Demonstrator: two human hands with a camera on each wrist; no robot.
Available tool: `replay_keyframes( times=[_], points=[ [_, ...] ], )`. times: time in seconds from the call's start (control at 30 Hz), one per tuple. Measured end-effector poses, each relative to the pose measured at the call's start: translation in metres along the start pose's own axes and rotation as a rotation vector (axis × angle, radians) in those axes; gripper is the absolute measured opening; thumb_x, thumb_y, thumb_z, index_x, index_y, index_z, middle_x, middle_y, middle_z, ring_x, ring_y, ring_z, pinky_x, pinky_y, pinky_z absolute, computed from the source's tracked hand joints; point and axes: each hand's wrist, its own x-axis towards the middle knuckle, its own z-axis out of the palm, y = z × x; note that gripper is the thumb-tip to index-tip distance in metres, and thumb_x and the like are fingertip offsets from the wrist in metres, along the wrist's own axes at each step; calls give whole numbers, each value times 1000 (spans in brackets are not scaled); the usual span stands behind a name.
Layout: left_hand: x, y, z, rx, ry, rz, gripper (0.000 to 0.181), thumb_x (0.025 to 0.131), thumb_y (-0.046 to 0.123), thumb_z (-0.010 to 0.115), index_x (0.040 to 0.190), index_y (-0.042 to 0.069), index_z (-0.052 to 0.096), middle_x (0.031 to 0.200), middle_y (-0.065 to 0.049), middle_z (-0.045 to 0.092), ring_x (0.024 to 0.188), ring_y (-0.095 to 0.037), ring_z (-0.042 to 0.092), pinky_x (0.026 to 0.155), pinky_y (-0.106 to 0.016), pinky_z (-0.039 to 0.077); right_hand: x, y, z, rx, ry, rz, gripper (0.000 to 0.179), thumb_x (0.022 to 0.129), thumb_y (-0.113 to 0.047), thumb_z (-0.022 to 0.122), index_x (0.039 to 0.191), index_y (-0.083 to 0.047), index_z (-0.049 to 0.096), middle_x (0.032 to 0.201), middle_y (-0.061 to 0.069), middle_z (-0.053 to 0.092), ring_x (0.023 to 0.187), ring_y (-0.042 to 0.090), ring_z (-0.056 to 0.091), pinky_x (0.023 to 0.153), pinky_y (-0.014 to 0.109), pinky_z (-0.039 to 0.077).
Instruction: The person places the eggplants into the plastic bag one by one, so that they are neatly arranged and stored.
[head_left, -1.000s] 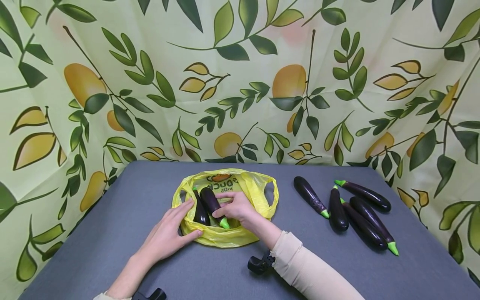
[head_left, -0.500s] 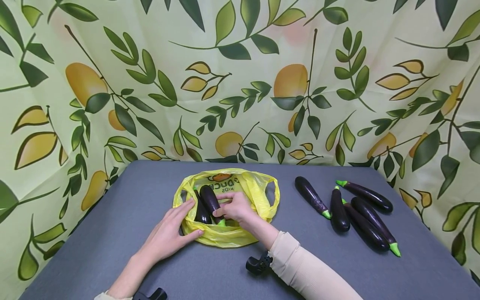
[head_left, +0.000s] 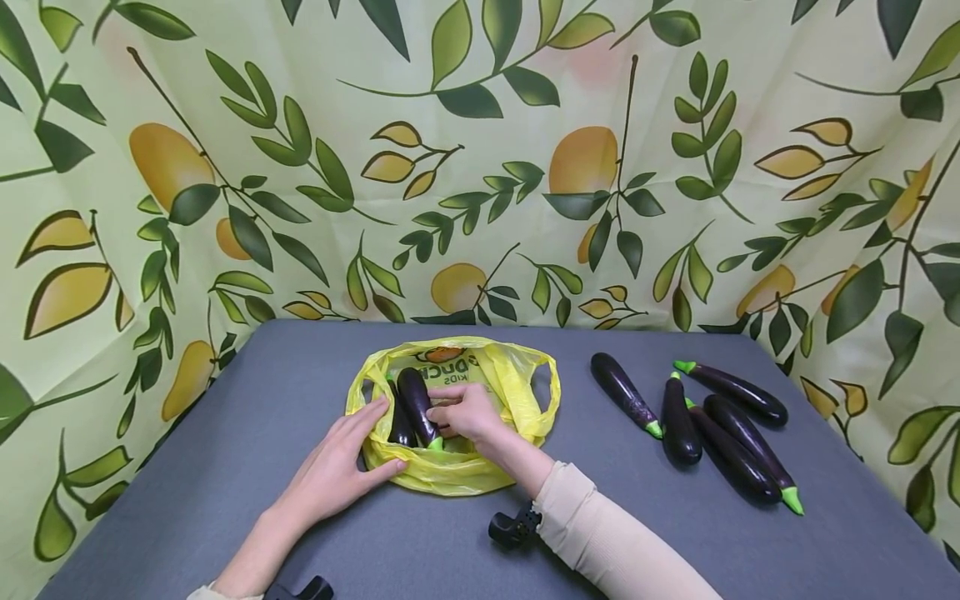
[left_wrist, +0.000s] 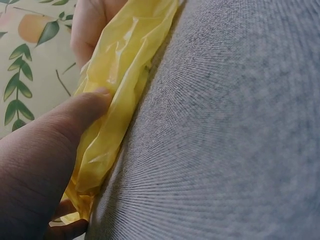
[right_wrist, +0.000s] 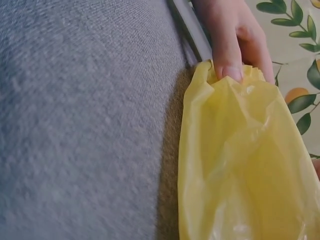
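Observation:
A yellow plastic bag (head_left: 453, 479) with dark print lies with its mouth spread at the middle of the table. Inside it, a glossy dark purple eggplant (head_left: 417, 404) with a green cap leans beside another eggplant (head_left: 401, 427), which is partly hidden. My right hand (head_left: 468, 414) is within the bag's mouth, its thumb and fingertips right beside the nearer eggplant, fingers fairly straight. My left hand (head_left: 341, 458) rests on the bag's left side, fingers and thumb spread apart; its thumb (left_wrist: 92, 106) lies on the bag's rim.
To the right lies a loose group of eggplants, among them one set apart (head_left: 624, 392), one near the back (head_left: 735, 392) and one at the front (head_left: 750, 450). A grey cloth (head_left: 600, 525) covers the table. A leaf-patterned curtain (head_left: 480, 250) stands behind.
The nearer eggplant has shifted left and deeper into the bag, up against the other one. My right hand's grip on it has loosened. My left hand has stayed in place.

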Motion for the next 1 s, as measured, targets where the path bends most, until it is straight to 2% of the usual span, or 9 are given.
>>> replay_keyframes(
  times=[0.2, 0.5, 0.83, 1.0],
  points=[
    [0, -2, -1, -32, 10, 19, 90, 83, 61, 70, 153, 15, 37, 155, -2, 37, 133, -30, 40, 102, -56, 37, 0, 3, 4, 34, -15, -7, 37, 82, 9, 74, 118, 8, 67, 90, 16, 71, 76, 26, 70, 67, 35, 58],
    [0, -4, 0, -31, 24, 38, 88, 82, 61, 71, 151, 15, 41, 154, -2, 38, 130, -29, 42, 101, -55, 38, -1, 4, 2, -30, -27, -36, 38, 82, 4, 76, 119, 5, 68, 86, 15, 72, 70, 25, 69, 62, 38, 58],
    [0, -2, 1, -11, 32, 27, 87, 81, 64, 70, 150, 17, 44, 153, -1, 40, 131, -31, 41, 100, -57, 38, -7, -2, -6, -24, -38, -6, 33, 82, 7, 74, 115, 5, 70, 86, 12, 70, 75, 22, 68, 68, 37, 58],
    [-1, -3, 2, -22, 33, 20, 87, 80, 63, 71, 150, 17, 44, 153, -1, 40, 131, -31, 41, 100, -58, 38, -10, -6, -12, -5, -34, -22, 29, 84, 8, 70, 112, 10, 68, 91, 16, 71, 79, 28, 70, 71, 36, 58]
  ],
)
